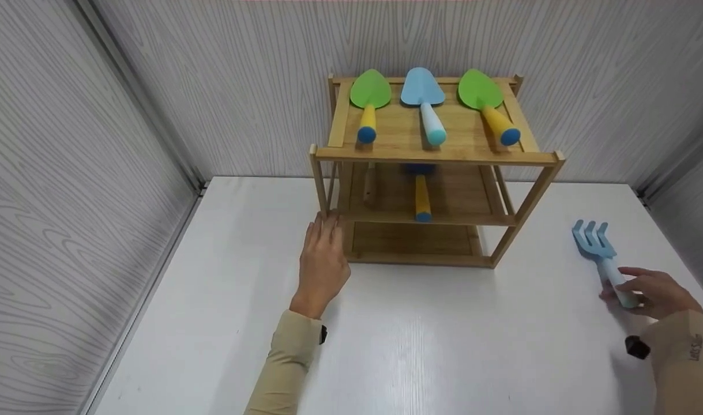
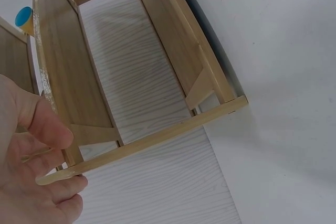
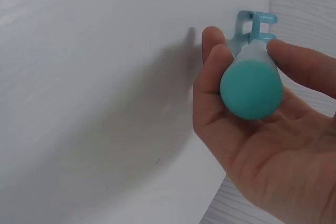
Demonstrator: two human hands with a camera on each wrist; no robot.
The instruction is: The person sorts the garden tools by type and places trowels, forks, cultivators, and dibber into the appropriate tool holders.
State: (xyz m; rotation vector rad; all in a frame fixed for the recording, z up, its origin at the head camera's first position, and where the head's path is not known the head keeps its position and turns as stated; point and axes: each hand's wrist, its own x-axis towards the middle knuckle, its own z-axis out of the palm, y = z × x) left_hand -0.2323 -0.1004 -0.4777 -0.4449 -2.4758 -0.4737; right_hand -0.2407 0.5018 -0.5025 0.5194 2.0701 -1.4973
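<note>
At the right of the table, my right hand (image 1: 660,293) holds a toy hand rake (image 1: 594,242) by its pale handle. The rake is light blue with bent prongs. In the right wrist view, thumb and fingers curl round the handle, whose turquoise end cap (image 3: 251,88) faces the camera. My left hand (image 1: 323,259) grips a front left post of the wooden rack (image 1: 420,259), thumb and fingers on either side of it in the left wrist view. On the rack's top lie a green trowel (image 1: 371,89), a light-blue trowel (image 1: 421,87) and another green trowel (image 1: 479,90).
On the middle shelf, a tool with a yellow handle (image 1: 423,196) and a blue head lies partly under the top board. A pale, slim handle (image 1: 369,184) is beside it in shadow. The white table (image 1: 420,346) meets wood-patterned walls (image 1: 241,86) behind and on both sides.
</note>
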